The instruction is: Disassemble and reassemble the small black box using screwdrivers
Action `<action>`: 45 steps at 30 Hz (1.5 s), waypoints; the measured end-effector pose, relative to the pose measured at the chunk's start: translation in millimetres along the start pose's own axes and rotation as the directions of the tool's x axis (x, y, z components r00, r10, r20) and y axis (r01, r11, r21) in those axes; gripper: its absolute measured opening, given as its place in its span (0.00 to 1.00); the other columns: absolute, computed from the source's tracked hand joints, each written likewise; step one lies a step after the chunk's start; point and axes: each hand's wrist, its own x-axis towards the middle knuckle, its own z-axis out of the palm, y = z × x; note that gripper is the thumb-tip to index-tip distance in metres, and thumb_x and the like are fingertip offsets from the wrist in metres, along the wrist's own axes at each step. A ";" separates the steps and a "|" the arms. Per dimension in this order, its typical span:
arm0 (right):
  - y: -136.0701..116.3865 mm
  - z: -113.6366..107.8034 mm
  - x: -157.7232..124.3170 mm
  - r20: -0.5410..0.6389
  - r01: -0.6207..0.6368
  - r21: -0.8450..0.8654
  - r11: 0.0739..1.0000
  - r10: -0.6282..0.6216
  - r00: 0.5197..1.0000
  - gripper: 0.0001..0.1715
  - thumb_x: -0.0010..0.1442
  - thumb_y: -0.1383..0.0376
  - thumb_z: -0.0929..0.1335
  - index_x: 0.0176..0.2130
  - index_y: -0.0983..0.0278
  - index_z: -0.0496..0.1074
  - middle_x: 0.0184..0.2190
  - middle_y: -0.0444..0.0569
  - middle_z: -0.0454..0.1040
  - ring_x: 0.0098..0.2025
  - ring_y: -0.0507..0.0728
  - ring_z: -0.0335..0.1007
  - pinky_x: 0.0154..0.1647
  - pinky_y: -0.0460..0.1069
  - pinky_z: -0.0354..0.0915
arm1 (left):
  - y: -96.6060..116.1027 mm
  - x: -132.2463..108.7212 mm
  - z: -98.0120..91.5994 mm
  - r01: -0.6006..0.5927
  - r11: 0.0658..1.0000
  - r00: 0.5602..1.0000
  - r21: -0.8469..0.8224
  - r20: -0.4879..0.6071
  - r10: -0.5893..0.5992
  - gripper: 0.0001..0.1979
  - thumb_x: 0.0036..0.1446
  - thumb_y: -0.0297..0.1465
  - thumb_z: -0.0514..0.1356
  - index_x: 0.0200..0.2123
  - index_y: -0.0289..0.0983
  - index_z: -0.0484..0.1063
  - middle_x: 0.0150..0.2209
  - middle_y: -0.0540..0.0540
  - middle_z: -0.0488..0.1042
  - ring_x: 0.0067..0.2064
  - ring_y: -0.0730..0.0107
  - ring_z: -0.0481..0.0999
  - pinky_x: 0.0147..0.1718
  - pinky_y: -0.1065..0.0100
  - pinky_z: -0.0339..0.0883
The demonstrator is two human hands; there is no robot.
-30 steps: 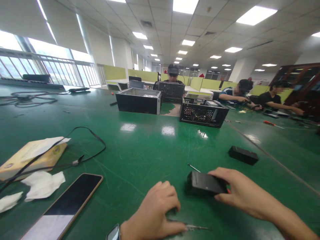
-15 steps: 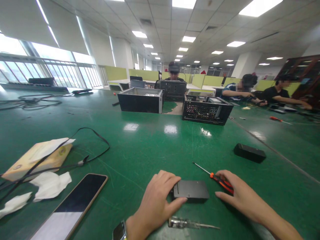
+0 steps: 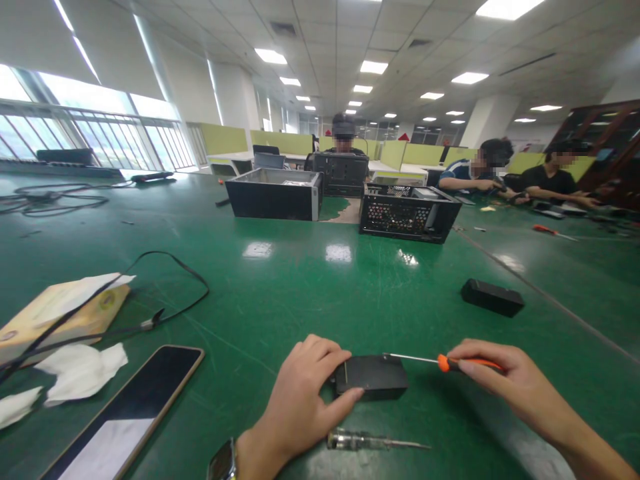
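A small flat black box [image 3: 371, 375] lies on the green table [image 3: 300, 287] right in front of me. My left hand [image 3: 305, 397] rests against its left end, thumb and fingers closed around that end. My right hand [image 3: 505, 380] pinches the orange handle of a thin screwdriver [image 3: 440, 361], whose metal shaft points left over the box's far right corner. A second screwdriver with a clear handle [image 3: 373, 441] lies loose on the table just below the box, near my left thumb.
A phone [image 3: 130, 413] lies at the lower left beside crumpled tissues [image 3: 80, 370], a tissue box [image 3: 55, 313] and a black cable [image 3: 165, 293]. Another small black box [image 3: 493, 297] sits to the right. Two open computer cases [image 3: 273, 193] stand farther back, with people seated behind them.
My right hand let go of the black box, picked up the orange screwdriver and lifted it so its shaft points left over the box. My left hand left the clear-handled screwdriver and took the box's left end.
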 end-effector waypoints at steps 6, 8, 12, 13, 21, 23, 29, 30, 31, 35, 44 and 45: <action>5.7 4.5 -0.6 -0.042 -0.079 0.123 0.989 0.085 0.996 0.15 0.58 0.52 0.70 0.35 0.61 0.75 0.28 0.44 0.72 0.26 0.51 0.63 0.25 0.45 0.61 | -1.9 -1.0 2.5 -0.029 0.999 0.999 -0.027 -0.014 0.028 0.15 0.56 0.35 0.65 0.46 0.37 0.72 0.42 0.41 0.74 0.43 0.55 0.72 0.42 0.54 0.68; 7.3 5.5 -1.6 -0.102 -0.070 0.301 0.951 0.105 0.989 0.15 0.54 0.54 0.73 0.37 0.61 0.73 0.31 0.43 0.71 0.22 0.47 0.57 0.20 0.43 0.56 | -2.4 -1.2 2.7 -0.028 0.999 0.999 -0.036 -0.024 0.027 0.16 0.55 0.35 0.65 0.46 0.37 0.72 0.42 0.41 0.74 0.43 0.55 0.72 0.42 0.54 0.67; -11.7 -3.1 7.5 -0.293 0.042 0.587 0.808 0.163 0.942 0.19 0.46 0.59 0.78 0.37 0.62 0.74 0.38 0.47 0.74 0.24 0.47 0.61 0.20 0.43 0.60 | -2.7 -1.5 2.6 -0.012 0.999 1.000 -0.052 -0.010 0.012 0.16 0.54 0.35 0.67 0.45 0.37 0.72 0.42 0.42 0.74 0.43 0.55 0.72 0.42 0.54 0.68; -21.5 -7.2 12.7 -0.331 0.077 0.618 0.782 0.171 0.928 0.19 0.46 0.59 0.78 0.37 0.62 0.75 0.36 0.47 0.75 0.24 0.48 0.63 0.19 0.43 0.61 | -2.9 -1.3 2.9 -0.012 0.998 1.000 -0.055 -0.008 0.011 0.17 0.54 0.36 0.67 0.45 0.37 0.72 0.42 0.42 0.74 0.43 0.55 0.72 0.42 0.54 0.68; -90.8 -1.8 48.5 -0.512 0.266 0.000 0.964 -0.229 0.828 0.13 0.57 0.55 0.70 0.32 0.60 0.68 0.21 0.39 0.67 0.19 0.49 0.60 0.18 0.45 0.58 | -5.6 -1.8 4.5 -0.028 0.999 1.000 -0.031 -0.013 0.027 0.18 0.54 0.39 0.68 0.44 0.36 0.73 0.41 0.42 0.75 0.41 0.55 0.73 0.40 0.55 0.68; -90.6 9.0 49.9 -0.426 0.277 -0.224 0.934 -0.350 0.834 0.12 0.60 0.56 0.68 0.32 0.61 0.68 0.21 0.38 0.65 0.19 0.49 0.59 0.20 0.46 0.57 | -5.7 -2.0 3.8 -0.045 0.999 0.999 -0.026 -0.019 0.044 0.19 0.54 0.40 0.68 0.44 0.36 0.73 0.40 0.42 0.75 0.41 0.56 0.73 0.39 0.55 0.69; -82.7 16.4 49.8 -0.352 0.340 -0.404 0.849 -0.487 0.799 0.09 0.63 0.60 0.66 0.32 0.61 0.67 0.21 0.38 0.64 0.20 0.49 0.58 0.23 0.46 0.57 | -6.5 -0.1 4.0 -0.091 0.996 0.994 0.000 -0.056 0.090 0.18 0.56 0.41 0.66 0.44 0.35 0.74 0.39 0.42 0.76 0.39 0.56 0.73 0.37 0.56 0.68; -83.0 15.4 49.9 -0.350 0.344 -0.413 0.843 -0.496 0.795 0.08 0.62 0.60 0.66 0.32 0.61 0.67 0.22 0.38 0.65 0.21 0.49 0.60 0.24 0.46 0.58 | -6.8 0.0 4.3 -0.093 0.996 0.994 0.001 -0.059 0.093 0.18 0.56 0.41 0.66 0.44 0.35 0.74 0.39 0.42 0.76 0.39 0.56 0.73 0.36 0.56 0.68; -83.6 14.5 50.1 -0.347 0.347 -0.423 0.837 -0.503 0.791 0.08 0.63 0.61 0.66 0.32 0.61 0.67 0.22 0.39 0.66 0.22 0.50 0.61 0.24 0.46 0.58 | -7.0 0.1 4.6 -0.093 0.996 0.994 0.000 -0.059 0.093 0.18 0.56 0.41 0.66 0.44 0.35 0.74 0.39 0.42 0.76 0.38 0.56 0.73 0.36 0.57 0.68; -86.2 14.7 50.0 -0.326 0.366 -0.453 0.813 -0.533 0.781 0.08 0.63 0.61 0.66 0.33 0.61 0.67 0.24 0.41 0.68 0.24 0.51 0.65 0.27 0.47 0.60 | -5.7 0.3 5.2 -0.081 0.997 0.995 -0.016 -0.055 0.080 0.20 0.53 0.41 0.68 0.44 0.35 0.74 0.39 0.42 0.76 0.39 0.56 0.73 0.36 0.57 0.69; -92.1 16.8 45.7 -0.222 0.444 -0.502 0.742 -0.607 0.763 0.08 0.64 0.60 0.65 0.35 0.62 0.66 0.24 0.42 0.70 0.23 0.51 0.67 0.26 0.47 0.62 | 2.3 0.8 6.7 -0.043 0.999 0.993 0.005 -0.112 0.043 0.15 0.52 0.37 0.68 0.41 0.36 0.74 0.37 0.43 0.76 0.38 0.57 0.74 0.36 0.57 0.70; -94.5 15.8 44.1 -0.179 0.462 -0.500 0.733 -0.609 0.773 0.08 0.64 0.60 0.65 0.36 0.62 0.66 0.25 0.42 0.71 0.24 0.51 0.68 0.26 0.47 0.62 | 2.2 0.8 6.8 -0.041 0.999 0.993 0.012 -0.111 0.042 0.15 0.52 0.37 0.68 0.40 0.36 0.74 0.37 0.43 0.76 0.37 0.57 0.74 0.36 0.57 0.70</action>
